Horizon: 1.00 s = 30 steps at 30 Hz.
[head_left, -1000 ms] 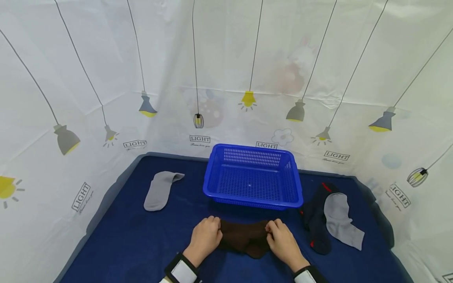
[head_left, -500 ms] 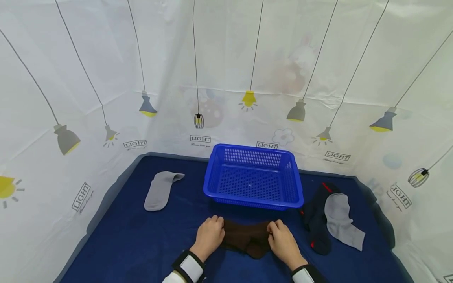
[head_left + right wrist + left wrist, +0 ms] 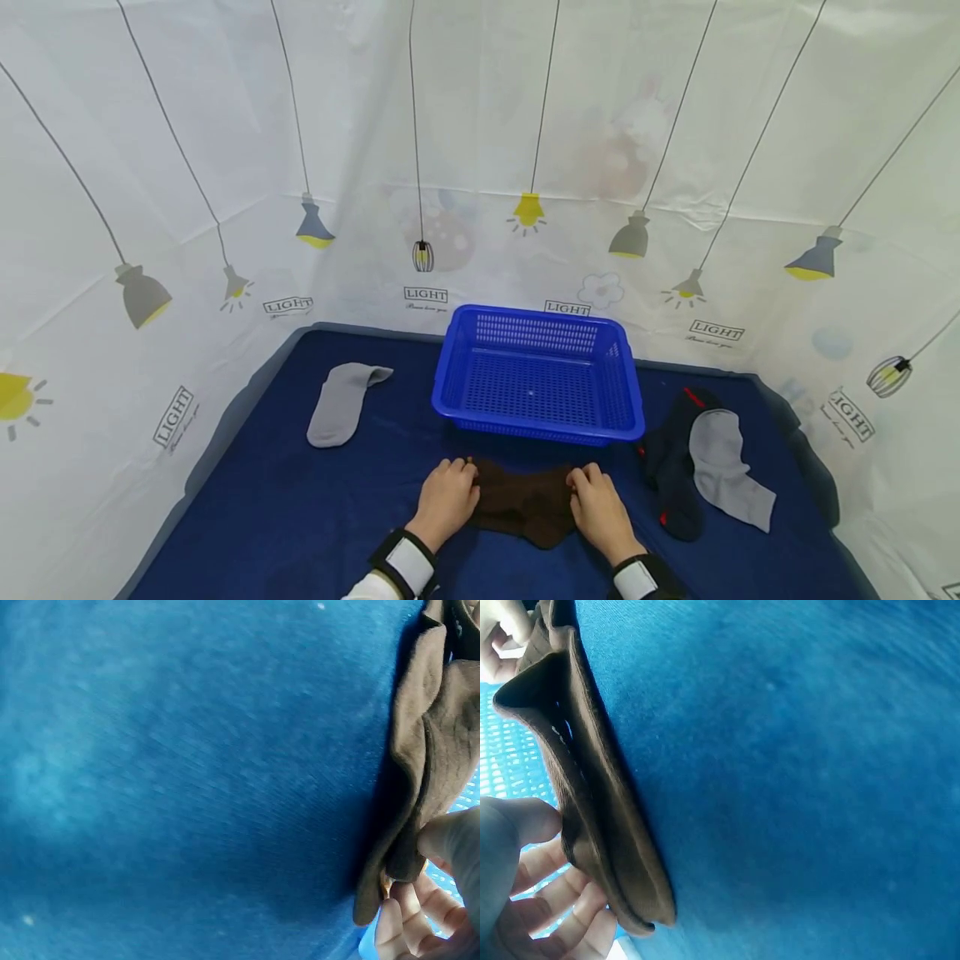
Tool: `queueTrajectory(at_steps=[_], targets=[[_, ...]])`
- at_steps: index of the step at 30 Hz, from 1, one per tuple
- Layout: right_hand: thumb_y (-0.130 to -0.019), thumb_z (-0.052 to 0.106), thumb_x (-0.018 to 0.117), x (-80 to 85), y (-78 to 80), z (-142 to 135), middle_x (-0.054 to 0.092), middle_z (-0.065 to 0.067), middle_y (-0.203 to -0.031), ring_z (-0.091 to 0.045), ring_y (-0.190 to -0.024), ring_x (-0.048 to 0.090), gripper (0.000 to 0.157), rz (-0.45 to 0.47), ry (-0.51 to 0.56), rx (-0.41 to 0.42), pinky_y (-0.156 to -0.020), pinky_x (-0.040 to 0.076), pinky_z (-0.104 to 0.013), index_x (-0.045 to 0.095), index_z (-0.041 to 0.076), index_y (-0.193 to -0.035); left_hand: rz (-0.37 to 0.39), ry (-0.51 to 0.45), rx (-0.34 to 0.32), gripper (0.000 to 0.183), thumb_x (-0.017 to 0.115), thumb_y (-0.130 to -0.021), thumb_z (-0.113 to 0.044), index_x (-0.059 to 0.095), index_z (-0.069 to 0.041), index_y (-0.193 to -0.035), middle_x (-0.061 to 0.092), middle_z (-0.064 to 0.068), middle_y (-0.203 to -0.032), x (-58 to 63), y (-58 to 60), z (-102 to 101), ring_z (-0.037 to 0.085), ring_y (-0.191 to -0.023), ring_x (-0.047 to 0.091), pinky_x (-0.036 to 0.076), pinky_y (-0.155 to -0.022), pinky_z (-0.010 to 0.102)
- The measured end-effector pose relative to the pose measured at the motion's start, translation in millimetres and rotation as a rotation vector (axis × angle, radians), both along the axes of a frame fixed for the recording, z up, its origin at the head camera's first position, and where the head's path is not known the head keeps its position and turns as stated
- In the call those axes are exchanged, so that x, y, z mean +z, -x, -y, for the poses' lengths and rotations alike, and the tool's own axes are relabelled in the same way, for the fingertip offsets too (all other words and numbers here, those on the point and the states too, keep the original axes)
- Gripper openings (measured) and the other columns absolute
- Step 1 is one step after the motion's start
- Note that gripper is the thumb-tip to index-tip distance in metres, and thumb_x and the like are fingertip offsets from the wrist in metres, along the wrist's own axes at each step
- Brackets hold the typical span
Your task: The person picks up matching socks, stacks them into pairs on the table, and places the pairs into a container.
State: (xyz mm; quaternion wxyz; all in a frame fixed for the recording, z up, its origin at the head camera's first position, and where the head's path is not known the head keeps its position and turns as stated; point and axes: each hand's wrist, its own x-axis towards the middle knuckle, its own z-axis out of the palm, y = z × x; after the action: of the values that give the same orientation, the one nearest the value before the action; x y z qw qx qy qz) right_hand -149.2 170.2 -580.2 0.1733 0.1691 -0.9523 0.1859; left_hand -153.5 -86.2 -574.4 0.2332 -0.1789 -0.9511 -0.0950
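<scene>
A pair of brown socks [image 3: 525, 504], one layered on the other, lies flat at the front middle of the table. My left hand [image 3: 447, 496] pinches the left end between thumb and fingers. In the left wrist view the two brown layers [image 3: 626, 832] stand apart along their edges, and the left thumb presses on the nearer one. My right hand [image 3: 598, 504] pinches the other end. In the right wrist view its thumb rests on the upper brown layer [image 3: 450, 727], with the fingertips curled beneath. Parts of both ends are hidden behind the fingers in the head view.
A blue perforated basket [image 3: 536, 429] stands behind the socks with nothing in it. One grey sock [image 3: 336, 408] lies at the left. At the right, another grey sock [image 3: 720, 467] partly overlaps dark socks with red marks [image 3: 678, 500]. Printed white sheeting [image 3: 480, 150] surrounds the dark blue table [image 3: 300, 517].
My left hand has shifted slightly to the right, keeping hold of the brown socks. The fabric between the hands has changed its folds a little. The right hand is nearly still.
</scene>
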Motion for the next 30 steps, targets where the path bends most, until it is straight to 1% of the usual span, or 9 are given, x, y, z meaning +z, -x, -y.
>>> queueTrajectory(at_steps=[4, 8, 10, 12, 17, 22, 26, 30], targets=[[-0.068, -0.001, 0.072, -2.3, -2.1, -1, 0.049, -0.003, -0.084, -0.022, -0.073, 0.052, 0.025, 0.005, 0.015, -0.011, -0.062, 0.045, -0.036, 0.06, 0.011, -0.087, 0.031, -0.005, -0.003, 0.017, 0.076, -0.066, -0.021, 0.066, -0.013, -0.078, 0.059, 0.001, -0.071, 4.3, -1.4, 7, 0.02, -0.063, 0.054, 0.046, -0.057, 0.033], [-0.068, 0.002, 0.073, -0.9, -6.5, -4, 0.051, -0.004, -0.087, -0.023, -0.074, 0.052, 0.025, 0.008, 0.023, -0.03, -0.062, 0.045, -0.037, 0.06, 0.011, -0.089, 0.041, -0.018, 0.019, 0.017, 0.077, -0.065, -0.018, 0.064, -0.014, -0.076, 0.056, 0.001, -0.07, 11.3, -3.9, 17, 0.02, -0.063, 0.053, 0.045, -0.056, 0.033], [-0.068, 0.004, 0.074, -0.4, -9.2, -5, 0.051, -0.005, -0.088, -0.023, -0.074, 0.052, 0.026, 0.008, 0.009, -0.031, -0.061, 0.045, -0.037, 0.06, 0.011, -0.089, 0.049, -0.019, 0.026, 0.018, 0.078, -0.064, -0.016, 0.062, -0.015, -0.074, 0.055, 0.0, -0.069, 12.3, -5.9, 22, 0.019, -0.063, 0.053, 0.044, -0.056, 0.032], [-0.067, 0.005, 0.074, -0.9, -11.4, -7, 0.051, -0.005, -0.088, -0.023, -0.074, 0.052, 0.027, 0.018, -0.005, -0.029, -0.061, 0.045, -0.037, 0.06, 0.01, -0.09, 0.057, -0.015, 0.024, 0.02, 0.079, -0.063, -0.015, 0.062, -0.016, -0.073, 0.055, -0.001, -0.069, 10.7, -7.8, 26, 0.018, -0.062, 0.052, 0.043, -0.055, 0.031], [-0.067, 0.006, 0.076, -6.3, -12.4, -8, 0.05, -0.004, -0.088, -0.022, -0.074, 0.052, 0.03, 0.038, -0.014, -0.014, -0.061, 0.045, -0.036, 0.061, 0.01, -0.093, 0.069, -0.024, 0.003, 0.022, 0.08, -0.062, -0.014, 0.063, -0.017, -0.076, 0.055, -0.002, -0.071, 1.4, -9.2, 31, 0.017, -0.062, 0.053, 0.044, -0.054, 0.031], [-0.064, 0.006, 0.078, -11.4, -11.9, -6, 0.05, -0.005, -0.086, -0.022, -0.072, 0.053, 0.032, -0.009, -0.008, 0.02, -0.059, 0.045, -0.036, 0.061, 0.009, -0.092, 0.091, -0.023, 0.002, 0.023, 0.079, -0.062, -0.015, 0.066, -0.017, -0.082, 0.055, -0.002, -0.073, -3.8, -8.7, 30, 0.017, -0.063, 0.054, 0.044, -0.055, 0.031], [-0.063, 0.004, 0.078, -13.7, -12.6, -3, 0.049, -0.006, -0.085, -0.023, -0.07, 0.053, 0.033, -0.052, -0.005, 0.025, -0.057, 0.045, -0.037, 0.06, 0.009, -0.09, 0.099, -0.018, -0.001, 0.021, 0.079, -0.062, -0.015, 0.066, -0.018, -0.078, 0.054, -0.002, -0.073, -5.1, -9.0, 29, 0.016, -0.062, 0.052, 0.044, -0.054, 0.03], [-0.063, 0.002, 0.077, -15.7, -11.9, 0, 0.047, -0.006, -0.083, -0.024, -0.069, 0.053, 0.032, -0.068, 0.0, 0.024, -0.056, 0.044, -0.037, 0.058, 0.009, -0.087, 0.144, -0.028, 0.003, 0.019, 0.078, -0.064, -0.013, 0.064, -0.018, -0.075, 0.052, -0.002, -0.073, -4.6, -9.0, 29, 0.016, -0.062, 0.051, 0.044, -0.052, 0.029]])
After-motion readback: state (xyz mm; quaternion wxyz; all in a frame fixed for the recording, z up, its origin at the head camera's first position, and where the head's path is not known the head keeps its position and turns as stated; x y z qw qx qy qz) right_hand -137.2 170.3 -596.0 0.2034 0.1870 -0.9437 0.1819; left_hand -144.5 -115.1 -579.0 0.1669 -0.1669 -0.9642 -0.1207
